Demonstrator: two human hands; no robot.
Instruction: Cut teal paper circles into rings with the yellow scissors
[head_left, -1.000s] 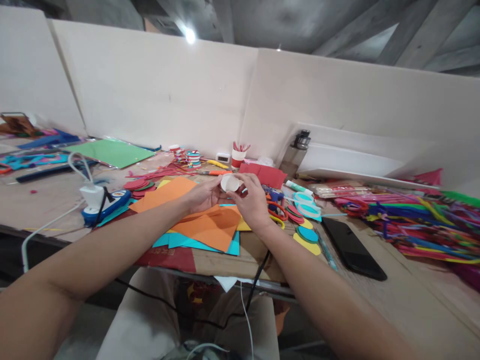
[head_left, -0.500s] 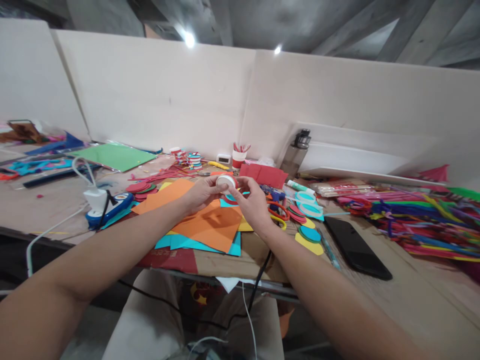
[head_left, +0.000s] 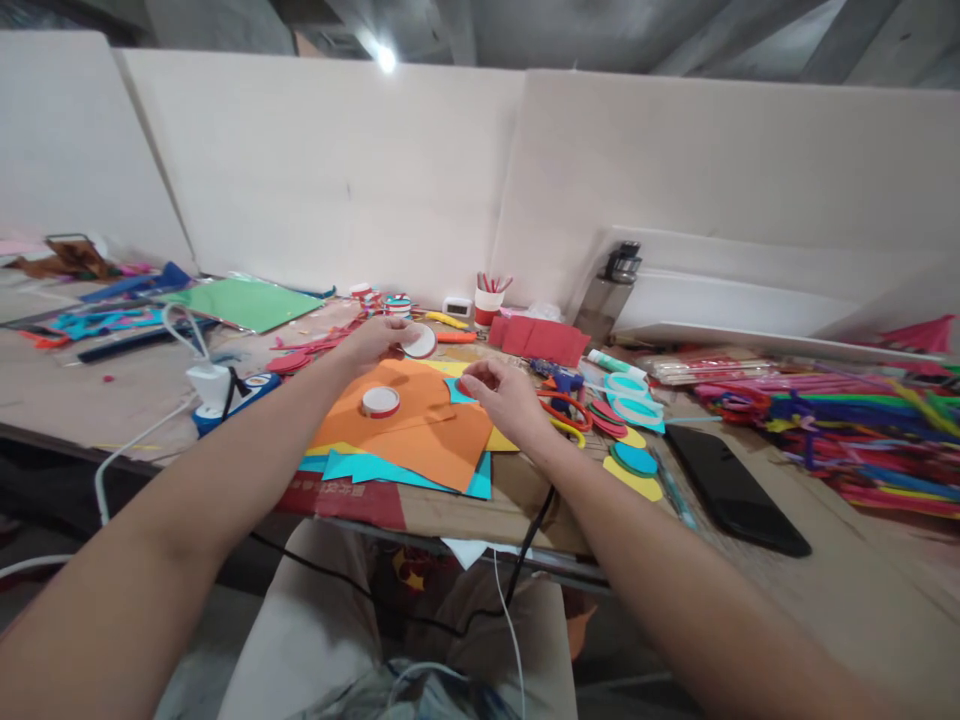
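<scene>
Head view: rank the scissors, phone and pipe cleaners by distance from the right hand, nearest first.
1. Scissors, just right of the right hand.
2. Phone, farther right.
3. Pipe cleaners, far right edge.

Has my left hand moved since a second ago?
Yes. The left hand has gone from beside the right hand to past the far edge of the orange paper, holding a white disc.

Pale partition panels (head_left: 337, 170) rise behind the cardboard-topped worktable (head_left: 825, 590), and above it a grey ceiling (head_left: 600, 30) carries one bright lamp (head_left: 386, 58).
</scene>
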